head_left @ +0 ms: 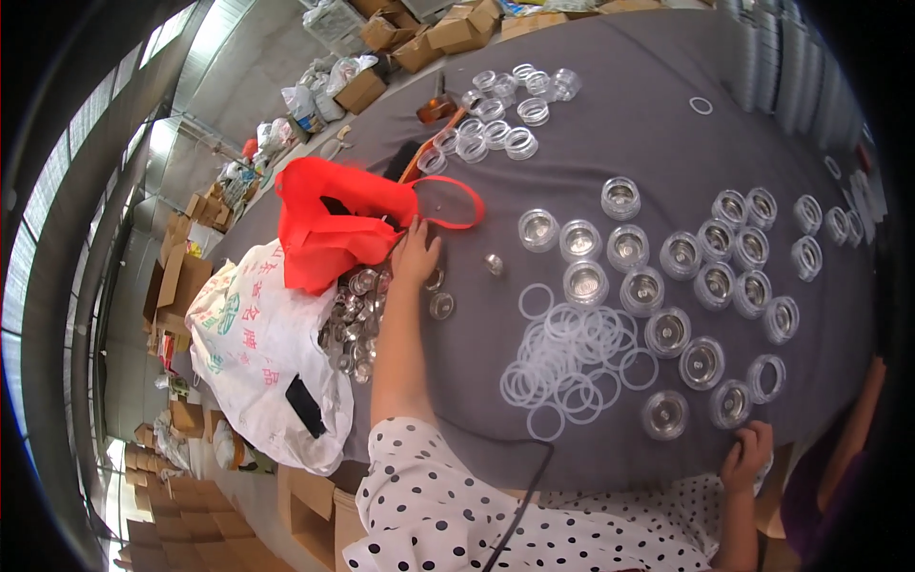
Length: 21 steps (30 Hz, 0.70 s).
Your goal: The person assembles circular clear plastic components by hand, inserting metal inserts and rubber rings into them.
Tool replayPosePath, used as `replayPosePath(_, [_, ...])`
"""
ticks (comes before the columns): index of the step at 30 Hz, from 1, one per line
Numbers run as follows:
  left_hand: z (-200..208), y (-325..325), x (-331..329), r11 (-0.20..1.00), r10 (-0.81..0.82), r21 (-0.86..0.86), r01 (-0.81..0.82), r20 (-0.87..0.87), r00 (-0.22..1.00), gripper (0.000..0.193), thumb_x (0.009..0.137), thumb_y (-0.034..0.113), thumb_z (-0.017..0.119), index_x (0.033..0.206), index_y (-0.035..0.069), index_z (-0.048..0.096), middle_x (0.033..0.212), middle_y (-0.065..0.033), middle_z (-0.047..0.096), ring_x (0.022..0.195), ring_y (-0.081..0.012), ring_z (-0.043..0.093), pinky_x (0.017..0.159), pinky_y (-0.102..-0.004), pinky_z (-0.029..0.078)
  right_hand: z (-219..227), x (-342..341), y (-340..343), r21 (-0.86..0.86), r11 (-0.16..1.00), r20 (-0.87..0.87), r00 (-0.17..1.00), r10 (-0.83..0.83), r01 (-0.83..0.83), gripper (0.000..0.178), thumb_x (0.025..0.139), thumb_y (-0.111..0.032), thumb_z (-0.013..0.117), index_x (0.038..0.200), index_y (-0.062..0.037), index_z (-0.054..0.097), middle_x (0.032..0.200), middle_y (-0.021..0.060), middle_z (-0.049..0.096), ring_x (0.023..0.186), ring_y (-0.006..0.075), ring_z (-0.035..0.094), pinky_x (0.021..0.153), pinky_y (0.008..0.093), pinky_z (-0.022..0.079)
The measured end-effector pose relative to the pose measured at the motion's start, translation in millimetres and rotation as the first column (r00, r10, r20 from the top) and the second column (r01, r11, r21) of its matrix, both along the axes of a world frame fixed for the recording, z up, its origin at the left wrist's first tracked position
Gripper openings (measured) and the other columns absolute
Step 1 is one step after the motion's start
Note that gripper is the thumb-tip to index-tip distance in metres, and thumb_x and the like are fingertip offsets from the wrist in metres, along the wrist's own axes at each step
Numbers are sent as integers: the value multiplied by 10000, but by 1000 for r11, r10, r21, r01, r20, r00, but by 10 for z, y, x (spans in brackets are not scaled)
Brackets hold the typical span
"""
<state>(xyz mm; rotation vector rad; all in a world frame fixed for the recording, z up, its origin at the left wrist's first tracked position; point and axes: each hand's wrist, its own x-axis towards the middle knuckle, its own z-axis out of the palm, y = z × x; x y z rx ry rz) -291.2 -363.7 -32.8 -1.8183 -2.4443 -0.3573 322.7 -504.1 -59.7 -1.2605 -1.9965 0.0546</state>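
Observation:
My left hand [416,255] reaches to the edge of a red fabric bag [334,214], thumb apart from the fingers, with nothing visible in it. Beside that forearm, small shiny metal cups [357,319] lie heaped at the mouth of a white sack [257,343]. My right hand [746,458] is at the table's near edge with curled fingers; something pale and clear shows beside them, its kind unclear. Just beyond it sits a round clear plastic case [731,404] with a metal insert. Several similar cases [627,248] stand across the right side. Flat translucent rings [567,357] lie piled between my hands.
Clear plastic rings [496,124] are grouped at the table's far side. One metal cup [493,264] lies alone on the grey cloth [534,467]. Stacked clear plastic parts [791,76] rise at the far right. Another person's arm [853,429] is at the right edge. Cardboard boxes [462,27] stand beyond.

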Motion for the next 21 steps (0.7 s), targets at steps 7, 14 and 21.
replayPosePath(7, [-97, 326, -140, 979, 199, 107, -175, -293, 935, 432, 722, 167, 616, 1094, 30, 444, 1386, -212, 236, 1175, -338, 402, 1000, -467, 285, -16, 3, -6, -15, 1000, 49, 999, -12, 13, 154, 647, -163, 477, 696, -17, 483, 742, 151, 456, 621, 286, 434, 549, 372, 327])
replayPosePath(14, [11, 239, -287, 957, 268, 220, -189, -425, 864, 209, 753, 224, 597, 895, 73, 577, 1115, -160, 493, 981, -286, 502, 843, -453, 385, 1, -11, -6, -9, 1000, 74, 997, -14, 15, 161, 647, -175, 483, 702, -24, 478, 744, 151, 452, 619, 290, 430, 551, 371, 328])
replayPosePath(21, [-283, 417, -450, 970, 245, 21, -244, -24, 969, 531, 780, 441, 546, 1200, 119, 504, 1367, -162, 303, 1232, -279, 356, 999, -395, 311, 37, 48, -41, -46, 999, 59, 998, -4, 6, 166, 646, -179, 483, 714, -28, 482, 757, 151, 454, 639, 287, 440, 563, 373, 334])
